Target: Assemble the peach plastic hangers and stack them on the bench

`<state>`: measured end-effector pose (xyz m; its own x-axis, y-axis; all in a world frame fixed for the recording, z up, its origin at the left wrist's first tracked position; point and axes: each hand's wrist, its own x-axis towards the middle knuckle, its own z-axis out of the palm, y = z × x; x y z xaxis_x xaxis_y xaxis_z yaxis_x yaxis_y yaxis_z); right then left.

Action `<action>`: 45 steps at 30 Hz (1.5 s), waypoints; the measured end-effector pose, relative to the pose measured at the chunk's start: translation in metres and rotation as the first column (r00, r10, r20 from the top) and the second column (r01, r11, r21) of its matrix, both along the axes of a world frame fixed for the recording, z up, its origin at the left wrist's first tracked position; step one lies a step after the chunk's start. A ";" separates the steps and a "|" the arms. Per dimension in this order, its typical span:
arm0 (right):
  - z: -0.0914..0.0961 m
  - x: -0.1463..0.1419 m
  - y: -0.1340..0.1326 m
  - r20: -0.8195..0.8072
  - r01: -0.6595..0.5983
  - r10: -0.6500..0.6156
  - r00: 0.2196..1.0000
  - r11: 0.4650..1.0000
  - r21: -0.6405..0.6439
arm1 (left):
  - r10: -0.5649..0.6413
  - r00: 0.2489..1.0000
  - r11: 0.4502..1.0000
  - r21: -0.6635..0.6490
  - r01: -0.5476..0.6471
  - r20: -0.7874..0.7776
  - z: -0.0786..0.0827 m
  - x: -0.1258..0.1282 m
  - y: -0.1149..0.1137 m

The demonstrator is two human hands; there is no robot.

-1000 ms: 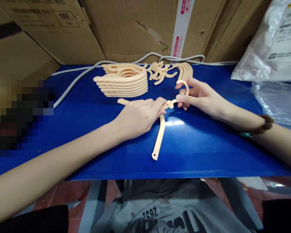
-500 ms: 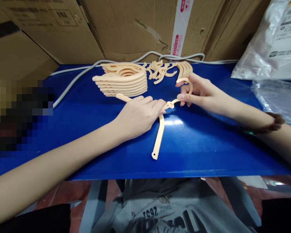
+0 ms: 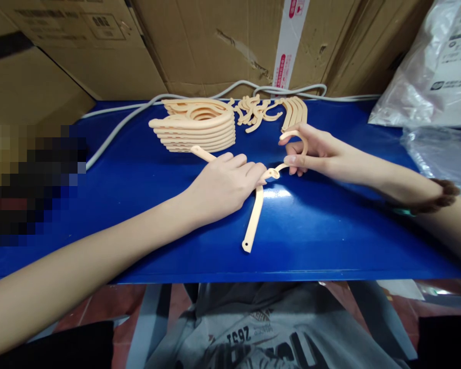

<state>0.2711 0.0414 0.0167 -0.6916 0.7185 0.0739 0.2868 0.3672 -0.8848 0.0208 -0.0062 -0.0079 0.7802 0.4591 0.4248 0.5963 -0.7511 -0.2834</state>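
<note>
Over the desk [image 3: 322, 241], our left fingers [image 3: 255, 170] are closed round the hanger [image 3: 254, 218], our right fingers [image 3: 300, 162] pinch its hook [image 3: 292, 134] — we seem to be seating it, which next calls for steady alignment.

Single head cam, worn by the person, faces forward and down over the blue table [image 3: 184, 256]. Close range: left hand [image 3: 226, 182] and right hand [image 3: 313, 154] sit mid-view. Near end of view catches the wearer's grey shirt [image 3: 269, 318]; far end stops at cardboard boxes [image 3: 200, 61] behind the table.
</note>
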 end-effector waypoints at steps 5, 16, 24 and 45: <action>0.001 -0.002 -0.004 0.005 -0.029 0.029 1.000 1.000 0.003 | 0.015 1.000 0.999 -0.043 -0.015 -0.002 0.001 0.000 -0.001; -0.003 -0.016 -0.014 -0.045 0.086 -0.084 0.995 0.995 0.041 | 0.129 0.986 0.970 -0.221 -0.104 0.105 0.019 0.001 -0.011; 0.001 -0.034 -0.054 0.464 -0.204 -0.181 0.867 0.721 0.662 | 0.289 0.847 0.774 -0.630 0.067 0.446 0.022 -0.005 -0.005; 0.004 -0.021 -0.036 0.591 -0.394 -0.236 0.772 0.552 0.735 | 0.640 0.607 0.238 -0.873 0.427 0.471 0.023 0.003 0.004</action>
